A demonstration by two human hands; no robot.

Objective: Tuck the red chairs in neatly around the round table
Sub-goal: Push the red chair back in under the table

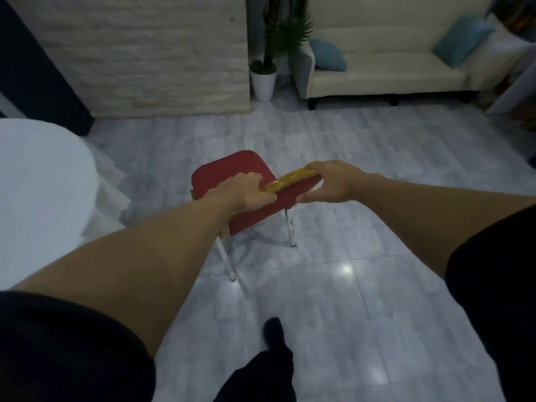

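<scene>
A red chair [229,172] with a gold-trimmed backrest and pale metal legs stands on the tiled floor in the middle of the head view. My left hand [240,191] grips the left end of the backrest's top rail. My right hand [333,181] holds the right end of the same rail. The round table [37,181], draped in a white cloth, fills the left edge, a short gap away from the chair. The chair's seat points away from me and stands clear of the table.
A white sofa [385,74] with blue cushions lines the far wall. A potted plant [265,74] stands beside a pale stone-textured wall panel [139,53]. Grey glossy tiles [348,285] spread around the chair. My dark-clad leg and foot [272,343] show below.
</scene>
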